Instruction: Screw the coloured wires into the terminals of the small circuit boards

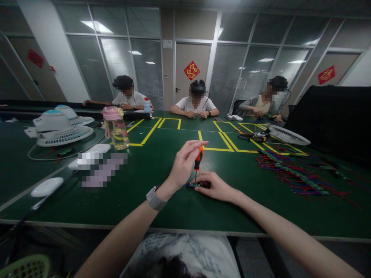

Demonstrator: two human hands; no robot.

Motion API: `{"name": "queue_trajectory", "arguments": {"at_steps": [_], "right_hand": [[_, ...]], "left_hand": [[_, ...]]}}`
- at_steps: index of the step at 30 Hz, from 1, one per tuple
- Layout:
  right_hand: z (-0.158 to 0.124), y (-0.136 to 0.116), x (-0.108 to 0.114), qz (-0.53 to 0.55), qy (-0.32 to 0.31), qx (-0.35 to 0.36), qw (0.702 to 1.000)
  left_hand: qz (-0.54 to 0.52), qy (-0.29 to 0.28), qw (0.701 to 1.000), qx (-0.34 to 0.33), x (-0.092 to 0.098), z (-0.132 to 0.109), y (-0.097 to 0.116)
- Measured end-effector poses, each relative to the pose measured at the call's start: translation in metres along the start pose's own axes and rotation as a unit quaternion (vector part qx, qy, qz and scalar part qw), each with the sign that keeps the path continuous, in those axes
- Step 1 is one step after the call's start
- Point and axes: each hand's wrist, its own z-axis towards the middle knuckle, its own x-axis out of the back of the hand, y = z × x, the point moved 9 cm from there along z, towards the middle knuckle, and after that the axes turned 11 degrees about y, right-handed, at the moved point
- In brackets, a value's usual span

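Observation:
My left hand [184,164] is closed round the orange and black handle of a small screwdriver [198,162], held upright with its tip down. The tip meets a small dark part [193,185] lying on the green table [162,200]. My right hand [214,186] rests on the table just right of the tip, fingers pressed together on that small part, which it largely hides. A grey watch sits on my left wrist.
A pink-lidded water bottle [116,127] and two white fans [59,127] stand at the left. Red and blue wire bundles [292,172] lie at the right, another fan [288,135] beyond them. Three people sit along the far side of the table.

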Motion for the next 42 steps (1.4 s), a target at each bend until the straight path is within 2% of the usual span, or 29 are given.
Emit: {"name": "queue_trajectory", "arguments": {"at_steps": [5,14,20,24,31,37,42], "right_hand": [[-0.0006,0.0023,-0.0005,-0.001,0.003,0.005,1.000],[-0.0020,0.0004,0.0000,-0.002,0.007,0.013,1.000],[-0.0008,0.0012,-0.0002,0.001,0.007,0.011,1.000],[-0.0005,0.0008,0.0002,-0.003,0.008,0.011,1.000],[-0.0005,-0.0016,0.0012,-0.010,0.008,0.009,1.000],[0.0002,-0.0026,0.0014,-0.013,0.012,0.013,1.000],[0.0005,-0.0010,0.0012,-0.011,0.010,0.010,1.000]], "left_hand": [[-0.054,-0.008,0.998,0.037,-0.0032,-0.0012,-0.0039],[0.019,0.026,0.999,-0.022,0.0039,0.0000,0.0027],[-0.063,-0.006,0.997,0.039,-0.0029,-0.0021,-0.0037],[-0.074,0.009,0.996,0.052,-0.0016,-0.0021,-0.0049],[-0.055,0.015,0.998,0.030,0.0004,-0.0017,-0.0027],[0.022,0.030,0.999,-0.024,0.0037,-0.0024,-0.0001],[-0.023,-0.008,1.000,0.018,-0.0027,-0.0030,-0.0043]]}}
